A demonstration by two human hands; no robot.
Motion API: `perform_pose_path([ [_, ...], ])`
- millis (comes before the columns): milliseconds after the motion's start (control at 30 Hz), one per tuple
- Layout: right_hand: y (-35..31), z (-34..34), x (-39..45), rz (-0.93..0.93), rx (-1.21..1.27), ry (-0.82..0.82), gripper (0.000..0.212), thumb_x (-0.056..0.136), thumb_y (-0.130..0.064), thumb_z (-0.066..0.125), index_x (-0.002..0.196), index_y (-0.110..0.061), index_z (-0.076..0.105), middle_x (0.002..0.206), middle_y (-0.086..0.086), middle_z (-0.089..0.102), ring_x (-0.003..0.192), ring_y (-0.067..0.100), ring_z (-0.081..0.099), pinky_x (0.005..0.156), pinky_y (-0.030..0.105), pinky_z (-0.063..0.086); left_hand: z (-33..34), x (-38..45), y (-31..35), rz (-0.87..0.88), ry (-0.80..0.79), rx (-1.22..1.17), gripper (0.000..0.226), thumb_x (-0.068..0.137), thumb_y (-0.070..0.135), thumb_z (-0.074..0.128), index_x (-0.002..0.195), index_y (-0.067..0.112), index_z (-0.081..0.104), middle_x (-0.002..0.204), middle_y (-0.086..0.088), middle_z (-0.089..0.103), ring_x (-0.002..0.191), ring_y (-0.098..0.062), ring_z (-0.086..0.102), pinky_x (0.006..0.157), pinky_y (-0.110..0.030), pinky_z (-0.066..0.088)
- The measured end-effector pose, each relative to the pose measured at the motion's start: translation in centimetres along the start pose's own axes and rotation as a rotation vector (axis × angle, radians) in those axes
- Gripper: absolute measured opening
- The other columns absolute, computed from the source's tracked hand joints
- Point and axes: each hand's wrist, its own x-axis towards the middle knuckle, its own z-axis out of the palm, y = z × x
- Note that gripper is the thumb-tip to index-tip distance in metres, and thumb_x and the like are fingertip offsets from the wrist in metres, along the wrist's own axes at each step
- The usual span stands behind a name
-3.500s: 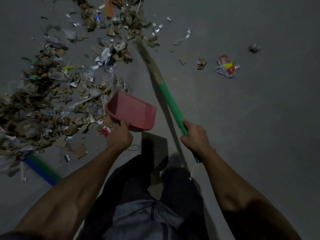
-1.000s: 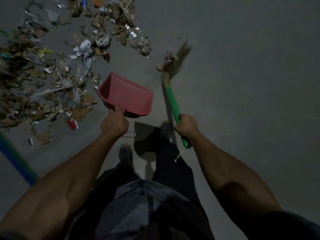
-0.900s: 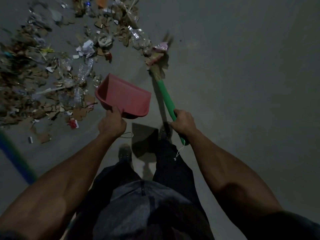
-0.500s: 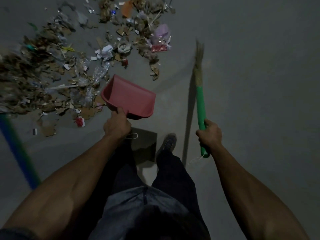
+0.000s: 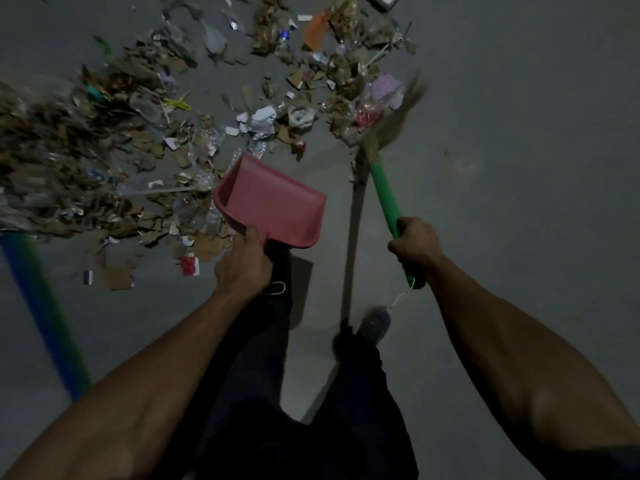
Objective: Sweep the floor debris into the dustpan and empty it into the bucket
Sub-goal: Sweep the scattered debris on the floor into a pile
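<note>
A pink dustpan hangs above the grey floor, its open mouth turned up and left toward the debris. My left hand grips its handle from behind. My right hand grips the green handle of a broom. The straw bristles are blurred at the right edge of the debris. A wide spread of cardboard scraps, paper and plastic wrappers covers the floor at upper left and top centre. No bucket is in view.
A blue and green pole slants across the floor at lower left. My legs and one shoe stand below the dustpan. A white object pokes in at the top edge. Bare grey floor fills the right half.
The broom head has swung left from bare floor into the right edge of the debris. The dustpan has stayed in my left hand, held off the floor.
</note>
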Motion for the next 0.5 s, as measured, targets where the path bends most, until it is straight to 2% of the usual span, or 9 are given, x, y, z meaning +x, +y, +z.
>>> perform_pose_path([
  [67,-4.3,0.5,1.9,-0.08,-0.12,-0.021,0.029,0.079,-0.009,0.064,0.108,-0.009,0.063,0.097,0.015,0.067,0.077,0.026,0.059,0.066,0.03,0.049,-0.9,1.7,-2.0,-0.03,-0.001,-0.009,0.031,0.092,0.013,0.044,0.122,0.007,0.037,0.117,-0.022,0.049,0.102,-0.04,0.054,0.081,-0.05,0.048],
  [200,-11.9,2.2,4.3,-0.202,-0.258,-0.064,0.034,0.078,-0.011,0.063,0.112,-0.01,0.061,0.095,0.011,0.062,0.078,0.025,0.053,0.065,0.029,0.043,-2.3,4.2,-5.7,-0.066,0.0,-0.051,0.029,0.091,0.01,0.044,0.119,0.007,0.038,0.113,-0.021,0.049,0.099,-0.04,0.055,0.074,-0.045,0.043],
  [267,-14.6,3.2,4.5,-0.23,-0.278,-0.075,0.033,0.079,-0.012,0.063,0.112,-0.009,0.061,0.092,0.009,0.059,0.077,0.025,0.053,0.064,0.028,0.043,-2.5,4.6,-7.0,-0.072,-0.006,-0.081,0.028,0.091,0.009,0.043,0.118,0.006,0.038,0.112,-0.021,0.05,0.098,-0.041,0.055,0.074,-0.046,0.045],
  [367,-18.7,5.3,4.4,-0.271,-0.3,-0.091,0.031,0.079,-0.013,0.062,0.109,-0.009,0.061,0.095,0.012,0.063,0.078,0.027,0.059,0.063,0.029,0.046,-2.9,5.5,-9.4,-0.107,-0.011,-0.111,0.029,0.092,0.01,0.043,0.12,0.006,0.037,0.113,-0.022,0.05,0.095,-0.04,0.056,0.076,-0.049,0.048],
  [500,-23.0,7.0,3.9,-0.383,-0.326,-0.13,0.033,0.079,-0.012,0.062,0.111,-0.011,0.061,0.098,0.012,0.065,0.084,0.029,0.064,0.069,0.034,0.056,-3.2,6.0,-11.3,-0.178,-0.014,-0.118,0.034,0.092,0.011,0.043,0.124,0.01,0.035,0.116,-0.02,0.048,0.097,-0.039,0.055,0.077,-0.047,0.047],
])
